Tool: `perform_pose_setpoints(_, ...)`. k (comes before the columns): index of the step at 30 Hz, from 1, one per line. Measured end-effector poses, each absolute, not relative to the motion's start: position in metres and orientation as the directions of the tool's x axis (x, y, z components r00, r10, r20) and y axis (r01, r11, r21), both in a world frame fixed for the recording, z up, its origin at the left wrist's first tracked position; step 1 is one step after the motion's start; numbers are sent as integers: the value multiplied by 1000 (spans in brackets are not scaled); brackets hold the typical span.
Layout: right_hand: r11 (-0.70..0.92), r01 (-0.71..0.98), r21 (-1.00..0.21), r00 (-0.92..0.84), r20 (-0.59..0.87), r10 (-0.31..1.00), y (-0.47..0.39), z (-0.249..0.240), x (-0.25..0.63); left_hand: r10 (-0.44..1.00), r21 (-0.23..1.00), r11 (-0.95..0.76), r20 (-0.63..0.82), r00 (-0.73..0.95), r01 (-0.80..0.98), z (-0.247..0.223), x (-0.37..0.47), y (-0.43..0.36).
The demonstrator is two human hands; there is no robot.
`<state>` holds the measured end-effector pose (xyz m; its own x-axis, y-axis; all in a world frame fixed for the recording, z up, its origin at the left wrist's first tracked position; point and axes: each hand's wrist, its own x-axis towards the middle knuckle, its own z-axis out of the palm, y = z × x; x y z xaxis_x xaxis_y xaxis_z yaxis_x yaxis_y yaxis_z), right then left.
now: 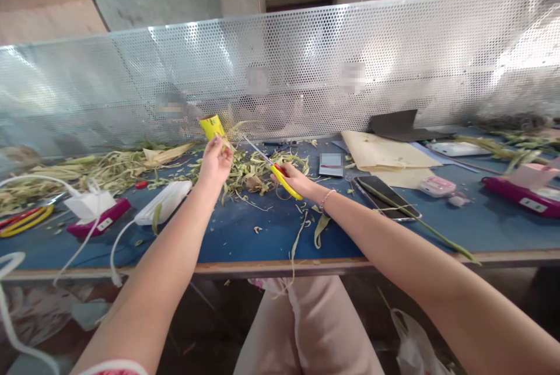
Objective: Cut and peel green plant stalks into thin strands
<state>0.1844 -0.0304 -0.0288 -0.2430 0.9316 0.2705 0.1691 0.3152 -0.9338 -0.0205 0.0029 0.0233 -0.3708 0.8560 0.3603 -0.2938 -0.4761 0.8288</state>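
My left hand (217,156) is closed around the lower end of a bright yellow printed piece (212,125), which looks like a rolled or folded packet; its exact kind is unclear. Thin pale strands (240,125) stick out to the right of that hand. In my right hand (292,177) is a pair of scissors (280,175) with yellow and red handles, its blades pointing up and left toward the strands. Under both hands lies a heap of dried green leaves and stems (254,168) on the blue tabletop (262,241).
At left are a white power adapter (164,203), a purple socket block (98,217) and another pair of scissors (27,220). A phone (387,197), a long green stem (433,232), brown paper (389,150) and a pink case (437,186) lie at right. Perforated metal sheeting (306,66) stands behind.
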Motion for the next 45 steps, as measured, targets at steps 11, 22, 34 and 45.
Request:
perform_pose_setpoints(11, 373, 34, -927, -287, 348, 892, -11, -45, 183, 930, 816, -366, 310, -195, -447, 13, -1, -1)
perform_pose_setpoints(22, 317, 7, -949, -282, 302, 911, -14, -40, 182, 944, 807, -304, 325, -48, -507, 11, 9, -10)
perform_pose_setpoints(34, 264, 67, -962, -283, 235, 930, -19, -34, 184, 938, 828, -337, 334, -90, -448, 12, 7, -10)
perform_pose_setpoints(45, 188, 68, -980, -250, 166, 954, -22, -29, 182, 946, 878, -304, 323, -12, -369, 9, 9, -12)
